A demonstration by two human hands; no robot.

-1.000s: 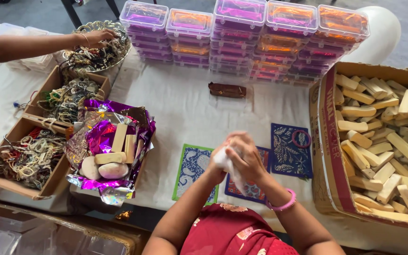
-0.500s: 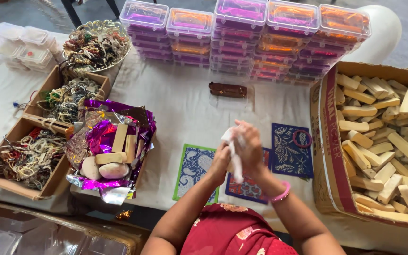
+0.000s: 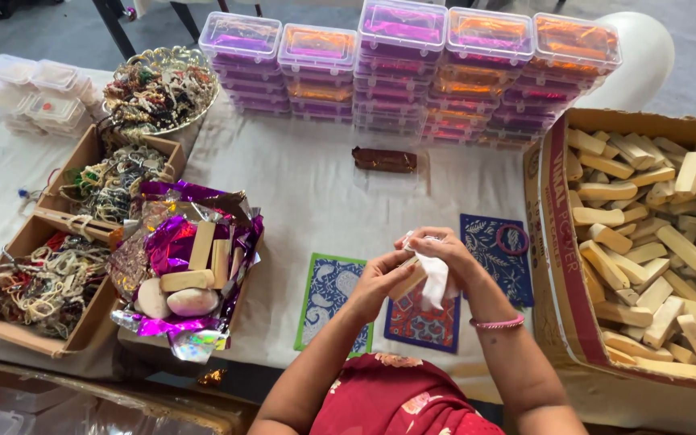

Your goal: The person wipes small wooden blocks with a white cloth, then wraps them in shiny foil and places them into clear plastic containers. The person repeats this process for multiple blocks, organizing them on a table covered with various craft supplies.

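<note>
Holding a pale wooden stick (image 3: 406,280) between my two hands, I am wiping it with a white cloth (image 3: 435,274). My left hand (image 3: 380,278) is closed on the near end of the stick, fingers curled around it, thumb on top. My right hand (image 3: 443,251) is also closed, and it keeps the cloth folded over the far end of the stick, so this end I cannot see. Both hands are above the table, over the red patterned card (image 3: 420,322), between the green patterned card (image 3: 328,298) and the blue patterned card (image 3: 497,254).

To do this step well, I think the left hand should grip firm but only at the end, so that most of the stick stays free for the cloth. The right hand should press the cloth all around the stick (not only on the top face) and slide along its length. Then I would turn the stick a little and repeat, so every side is cleaned. The cloth hangs loose below my fingers; I judge it better to gather it, or it may brush the cards.

The big cardboard box (image 3: 553,242) with many such sticks is at my right, and the box with purple foil (image 3: 195,266) at my left.
</note>
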